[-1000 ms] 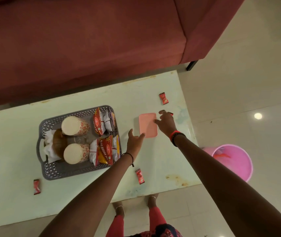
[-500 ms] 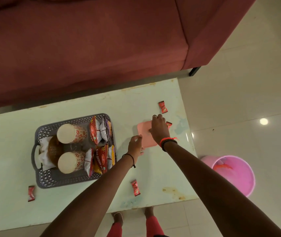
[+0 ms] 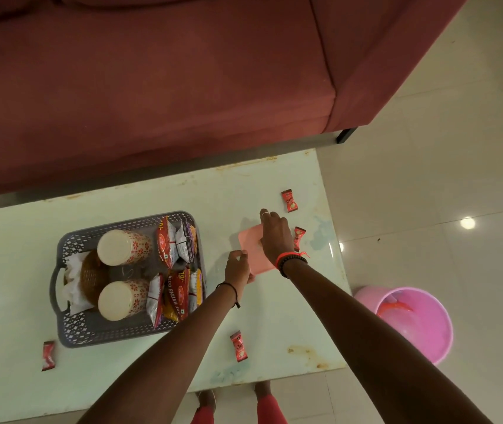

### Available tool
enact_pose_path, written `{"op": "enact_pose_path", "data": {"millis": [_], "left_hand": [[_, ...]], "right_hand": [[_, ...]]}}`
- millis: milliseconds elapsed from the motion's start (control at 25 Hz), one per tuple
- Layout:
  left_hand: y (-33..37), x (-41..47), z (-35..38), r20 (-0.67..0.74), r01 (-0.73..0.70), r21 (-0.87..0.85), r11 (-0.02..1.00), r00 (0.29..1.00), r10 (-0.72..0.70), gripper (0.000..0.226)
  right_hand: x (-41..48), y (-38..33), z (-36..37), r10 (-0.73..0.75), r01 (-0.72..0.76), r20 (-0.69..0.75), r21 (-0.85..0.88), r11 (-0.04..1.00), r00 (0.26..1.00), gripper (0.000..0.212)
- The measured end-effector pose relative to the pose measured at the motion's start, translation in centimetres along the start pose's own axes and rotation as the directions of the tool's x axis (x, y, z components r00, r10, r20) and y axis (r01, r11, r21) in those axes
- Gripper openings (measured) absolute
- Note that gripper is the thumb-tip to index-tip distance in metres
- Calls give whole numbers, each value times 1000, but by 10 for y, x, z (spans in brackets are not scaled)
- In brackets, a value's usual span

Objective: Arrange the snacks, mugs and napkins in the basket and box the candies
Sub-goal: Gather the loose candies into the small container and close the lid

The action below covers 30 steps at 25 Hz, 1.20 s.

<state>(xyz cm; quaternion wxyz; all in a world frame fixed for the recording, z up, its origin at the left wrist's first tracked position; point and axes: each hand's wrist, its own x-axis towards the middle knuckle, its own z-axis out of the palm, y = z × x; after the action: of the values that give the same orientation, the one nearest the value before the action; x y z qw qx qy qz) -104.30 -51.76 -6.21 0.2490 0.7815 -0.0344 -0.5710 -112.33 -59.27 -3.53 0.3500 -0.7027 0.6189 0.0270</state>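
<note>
A flat pink box (image 3: 253, 250) lies on the pale green table (image 3: 14, 240), right of a grey basket (image 3: 106, 335). My right hand (image 3: 276, 237) lies over the box top, with its fingers reaching past the far edge. At the box's near left corner, my left hand (image 3: 238, 267) grips the edge. Inside the basket are two upside-down patterned mugs (image 3: 121, 247) (image 3: 120, 299), red snack packets (image 3: 170, 246) and white napkins (image 3: 74, 286). Several red wrapped candies lie loose: one (image 3: 289, 201) beyond the box, one (image 3: 298, 238) by my right wrist, one (image 3: 238, 346) near the front edge, one (image 3: 48, 355) front left.
A dark red sofa (image 3: 152, 87) runs along the table's far side. On the tiled floor, a pink bucket (image 3: 415, 322) stands off the table's right front corner. My feet (image 3: 262, 390) are at the near edge.
My right hand slid left from beside the box onto its top. My left hand came up and closed on the box's near left corner.
</note>
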Motion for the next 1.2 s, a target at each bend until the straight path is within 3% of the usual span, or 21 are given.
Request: {"op": "enact_pose_path", "data": {"millis": [200,320,440,560,680,840,960,1080,1200], "left_hand": [[2,-2,-6,43,-6,87,996,999,2,44],[1,-4,-9,62,2,126,992,998,-10,51],[1,-12,-10,59,-3,114,993,998,-4,55],[-6,-25,-14,12,-7,58,998,1000,7,56],[-20,-38,-22,-30,-27,61,998,999,29,57],[-47,-46,-30,-53,-108,199,974,991,121,53],[-67,-47,-34,-35,-146,260,954,986,161,42],[-77,-48,-38,-4,-220,316,923,972,233,39],[-81,-48,-44,27,-294,387,874,951,308,38]], "right_hand": [[-3,-5,-3,43,-43,-4,49,998,999,46],[-5,-4,-12,43,-51,67,115,992,997,38],[-4,0,-28,92,-135,168,265,955,981,23],[-9,-5,-53,114,-228,259,469,854,959,18],[-7,-24,-76,21,-151,230,565,811,973,19],[13,-62,-72,-163,162,-25,314,936,986,8],[22,-72,-42,-370,373,-116,12,928,922,7],[27,-61,-12,-502,480,6,-299,825,865,27],[29,-49,1,-508,534,172,-360,765,844,38]]}}
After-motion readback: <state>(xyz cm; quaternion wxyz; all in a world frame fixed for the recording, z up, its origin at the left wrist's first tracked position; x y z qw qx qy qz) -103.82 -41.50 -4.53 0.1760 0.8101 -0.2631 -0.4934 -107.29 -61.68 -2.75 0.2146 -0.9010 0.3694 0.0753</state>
